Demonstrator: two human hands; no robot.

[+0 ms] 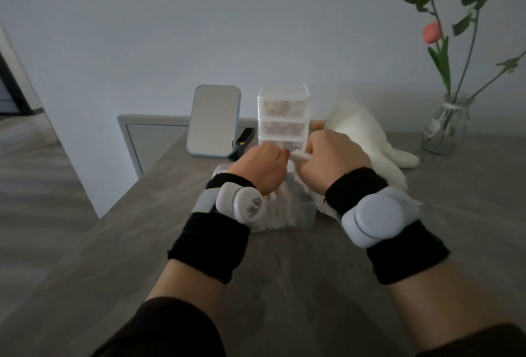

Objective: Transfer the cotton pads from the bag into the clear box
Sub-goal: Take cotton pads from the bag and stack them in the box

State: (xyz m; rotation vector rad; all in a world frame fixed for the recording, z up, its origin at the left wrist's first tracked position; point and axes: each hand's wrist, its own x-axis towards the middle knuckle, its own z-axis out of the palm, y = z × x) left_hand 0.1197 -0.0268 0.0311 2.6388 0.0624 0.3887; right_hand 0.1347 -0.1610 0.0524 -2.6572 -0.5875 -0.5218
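Right hand (334, 157) pinches a white cotton pad (301, 156) above the clear box (303, 213) on the table (284, 277); left hand (259, 169) reaches down beside it, fingers hidden, grip impossible to tell. More pads (274, 214) stand in the box. Behind: mirror (213, 120), small drawers (283, 117), vase (445, 124)

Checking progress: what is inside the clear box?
White cotton pads stand in the clear box along its left side. The left hand and right hand cover its far end, hiding that part.
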